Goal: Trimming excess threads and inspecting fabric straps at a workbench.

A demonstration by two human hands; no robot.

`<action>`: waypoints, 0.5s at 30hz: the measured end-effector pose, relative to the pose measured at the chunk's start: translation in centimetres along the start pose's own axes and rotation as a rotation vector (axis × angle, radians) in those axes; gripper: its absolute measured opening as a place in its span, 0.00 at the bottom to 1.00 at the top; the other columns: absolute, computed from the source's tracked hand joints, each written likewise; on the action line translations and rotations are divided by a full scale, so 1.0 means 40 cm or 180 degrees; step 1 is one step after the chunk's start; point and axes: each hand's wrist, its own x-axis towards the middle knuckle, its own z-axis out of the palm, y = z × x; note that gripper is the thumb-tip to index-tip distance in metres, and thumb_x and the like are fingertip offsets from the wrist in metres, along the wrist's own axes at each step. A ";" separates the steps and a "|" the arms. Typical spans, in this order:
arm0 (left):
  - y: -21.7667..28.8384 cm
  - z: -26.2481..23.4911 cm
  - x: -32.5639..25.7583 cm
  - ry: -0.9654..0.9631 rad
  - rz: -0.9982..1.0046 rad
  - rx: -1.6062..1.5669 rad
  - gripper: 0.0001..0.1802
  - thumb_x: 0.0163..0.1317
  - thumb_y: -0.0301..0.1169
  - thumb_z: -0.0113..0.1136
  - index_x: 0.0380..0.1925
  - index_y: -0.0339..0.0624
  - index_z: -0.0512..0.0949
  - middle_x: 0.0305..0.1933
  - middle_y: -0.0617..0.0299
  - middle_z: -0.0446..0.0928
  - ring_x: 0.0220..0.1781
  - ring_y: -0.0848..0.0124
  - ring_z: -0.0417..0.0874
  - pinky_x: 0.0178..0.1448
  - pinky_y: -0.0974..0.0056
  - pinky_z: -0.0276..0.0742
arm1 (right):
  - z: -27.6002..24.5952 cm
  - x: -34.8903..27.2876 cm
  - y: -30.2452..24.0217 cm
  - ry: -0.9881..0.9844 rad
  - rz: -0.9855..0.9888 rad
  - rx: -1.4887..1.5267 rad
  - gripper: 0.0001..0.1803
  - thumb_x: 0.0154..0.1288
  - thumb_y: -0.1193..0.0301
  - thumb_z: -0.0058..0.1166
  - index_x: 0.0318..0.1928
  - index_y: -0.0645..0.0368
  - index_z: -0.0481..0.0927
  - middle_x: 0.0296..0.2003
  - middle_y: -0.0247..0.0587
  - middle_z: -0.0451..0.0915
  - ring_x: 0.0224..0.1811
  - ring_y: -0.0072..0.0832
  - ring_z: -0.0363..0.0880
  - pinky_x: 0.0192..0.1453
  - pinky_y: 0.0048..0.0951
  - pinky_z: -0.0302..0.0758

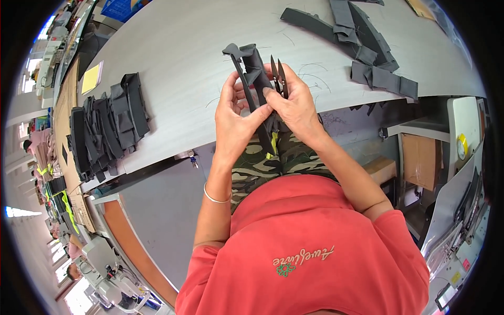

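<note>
Over the table's front edge, both my hands hold a dark grey sewn fabric strip (255,71), folded and standing up between them. My left hand (234,121) wraps round its left side, thumb pressed on the cloth. My right hand (296,107) pinches the strip's right side with its thumb. Tucked in that same hand is a pair of black thread snips (279,76), blades pointing away from me and a little apart. The two thumbs nearly meet. The strip's lower end hangs below my hands, over my lap.
A row of stacked dark fabric strips (107,123) lies on the pale table (184,63) at left, beside a yellow paper pad (92,79). More loose strips (352,42) lie at the far right. Thread ends are scattered about. A blue basket (122,8) stands far left.
</note>
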 end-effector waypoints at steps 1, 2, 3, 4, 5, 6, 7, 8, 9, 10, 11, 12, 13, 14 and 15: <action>0.001 -0.002 0.002 -0.0016 -0.0005 -0.0001 0.44 0.47 0.27 0.73 0.64 0.31 0.60 0.49 0.55 0.73 0.45 0.73 0.76 0.48 0.68 0.76 | -0.005 0.001 0.011 0.0017 0.0001 0.0000 0.20 0.61 0.80 0.50 0.55 0.64 0.70 0.44 0.34 0.74 0.40 0.16 0.73 0.44 0.21 0.73; 0.002 -0.004 0.004 -0.0082 -0.0146 -0.0116 0.44 0.47 0.27 0.73 0.63 0.30 0.61 0.47 0.57 0.73 0.44 0.74 0.76 0.47 0.69 0.76 | -0.012 0.004 0.030 0.0068 -0.0226 -0.0327 0.20 0.61 0.79 0.51 0.55 0.63 0.70 0.42 0.33 0.74 0.38 0.15 0.73 0.41 0.20 0.72; 0.002 -0.005 0.007 -0.0145 -0.0289 -0.0232 0.43 0.47 0.27 0.74 0.62 0.29 0.62 0.45 0.58 0.73 0.43 0.75 0.76 0.46 0.70 0.76 | -0.016 0.004 0.041 0.0116 -0.0451 -0.0656 0.19 0.61 0.79 0.51 0.54 0.62 0.71 0.41 0.31 0.74 0.35 0.14 0.72 0.37 0.19 0.72; -0.009 -0.006 0.010 0.0044 -0.0154 0.0055 0.36 0.48 0.26 0.73 0.57 0.30 0.68 0.40 0.62 0.71 0.41 0.75 0.75 0.45 0.70 0.76 | -0.017 0.004 0.039 0.0123 -0.0446 -0.0659 0.19 0.61 0.79 0.51 0.54 0.62 0.71 0.41 0.31 0.74 0.35 0.14 0.72 0.37 0.19 0.72; -0.015 -0.010 0.010 0.0041 -0.0159 0.0053 0.36 0.48 0.26 0.73 0.57 0.30 0.68 0.40 0.62 0.71 0.41 0.75 0.75 0.45 0.70 0.76 | -0.017 0.004 0.035 0.0273 -0.0385 -0.0694 0.17 0.59 0.79 0.50 0.51 0.62 0.72 0.39 0.34 0.76 0.39 0.18 0.73 0.44 0.22 0.72; -0.019 -0.016 0.010 0.0074 -0.0343 -0.0272 0.31 0.49 0.24 0.72 0.54 0.31 0.70 0.38 0.63 0.70 0.41 0.76 0.75 0.45 0.71 0.76 | -0.017 0.004 0.032 0.0421 -0.0323 -0.0729 0.15 0.57 0.78 0.49 0.47 0.63 0.74 0.37 0.37 0.79 0.43 0.23 0.75 0.51 0.26 0.71; -0.017 -0.023 0.011 0.0105 -0.0527 -0.0594 0.27 0.50 0.23 0.70 0.50 0.32 0.72 0.37 0.65 0.69 0.41 0.76 0.74 0.45 0.71 0.76 | -0.020 0.005 0.027 0.0425 -0.0318 -0.0728 0.15 0.57 0.78 0.49 0.47 0.63 0.74 0.37 0.37 0.79 0.43 0.23 0.75 0.51 0.26 0.71; -0.023 -0.033 0.014 -0.0001 -0.0452 -0.0735 0.20 0.55 0.22 0.66 0.47 0.33 0.72 0.42 0.62 0.71 0.44 0.76 0.74 0.48 0.69 0.75 | -0.027 0.006 0.023 0.0424 -0.0160 -0.0746 0.15 0.57 0.78 0.50 0.47 0.62 0.74 0.37 0.36 0.79 0.43 0.23 0.75 0.51 0.26 0.71; -0.025 -0.035 0.020 -0.0001 -0.0460 -0.0734 0.20 0.55 0.22 0.66 0.47 0.33 0.72 0.42 0.62 0.71 0.44 0.76 0.74 0.48 0.69 0.75 | -0.031 0.008 0.021 0.0423 -0.0001 -0.0763 0.15 0.57 0.78 0.50 0.47 0.62 0.74 0.37 0.36 0.79 0.42 0.23 0.75 0.51 0.26 0.71; -0.020 -0.035 0.028 0.0055 -0.0432 -0.0864 0.21 0.57 0.23 0.65 0.49 0.32 0.71 0.45 0.60 0.72 0.46 0.75 0.75 0.49 0.69 0.75 | -0.032 0.011 0.026 0.0422 -0.0116 -0.0682 0.14 0.58 0.78 0.50 0.46 0.62 0.75 0.36 0.36 0.78 0.41 0.23 0.74 0.50 0.26 0.71; -0.014 -0.034 0.035 0.0111 -0.0406 -0.0994 0.21 0.58 0.25 0.63 0.51 0.31 0.70 0.47 0.58 0.73 0.48 0.74 0.75 0.51 0.68 0.75 | -0.031 0.009 0.027 0.0422 -0.0109 -0.0681 0.14 0.58 0.78 0.50 0.46 0.62 0.75 0.36 0.36 0.78 0.41 0.23 0.74 0.50 0.26 0.71; -0.005 -0.031 0.040 0.0115 -0.0458 -0.1109 0.25 0.60 0.28 0.63 0.54 0.29 0.68 0.50 0.55 0.74 0.50 0.72 0.76 0.52 0.66 0.74 | -0.026 0.007 0.024 0.0387 -0.0212 -0.0701 0.14 0.58 0.78 0.51 0.46 0.62 0.75 0.36 0.36 0.78 0.40 0.22 0.74 0.48 0.26 0.72; 0.005 -0.026 0.045 0.0108 -0.0468 -0.1111 0.25 0.60 0.28 0.63 0.54 0.29 0.68 0.50 0.55 0.74 0.50 0.72 0.76 0.52 0.66 0.74 | -0.024 0.006 0.022 0.0359 -0.0316 -0.0722 0.14 0.59 0.79 0.51 0.47 0.62 0.75 0.36 0.36 0.78 0.40 0.22 0.74 0.47 0.25 0.72; 0.015 -0.021 0.048 -0.0005 -0.0530 -0.0945 0.27 0.59 0.29 0.64 0.55 0.29 0.68 0.50 0.55 0.74 0.50 0.72 0.76 0.52 0.66 0.75 | -0.024 0.006 0.027 0.0370 -0.0309 -0.0725 0.14 0.59 0.79 0.51 0.47 0.62 0.75 0.36 0.36 0.78 0.40 0.22 0.74 0.47 0.25 0.72; 0.021 -0.015 0.051 -0.0120 -0.0591 -0.0779 0.28 0.58 0.30 0.65 0.56 0.28 0.67 0.49 0.56 0.74 0.50 0.71 0.77 0.52 0.66 0.75 | -0.026 0.006 0.037 0.0301 -0.0357 -0.0738 0.16 0.60 0.79 0.52 0.50 0.61 0.74 0.37 0.32 0.75 0.33 0.16 0.70 0.37 0.21 0.69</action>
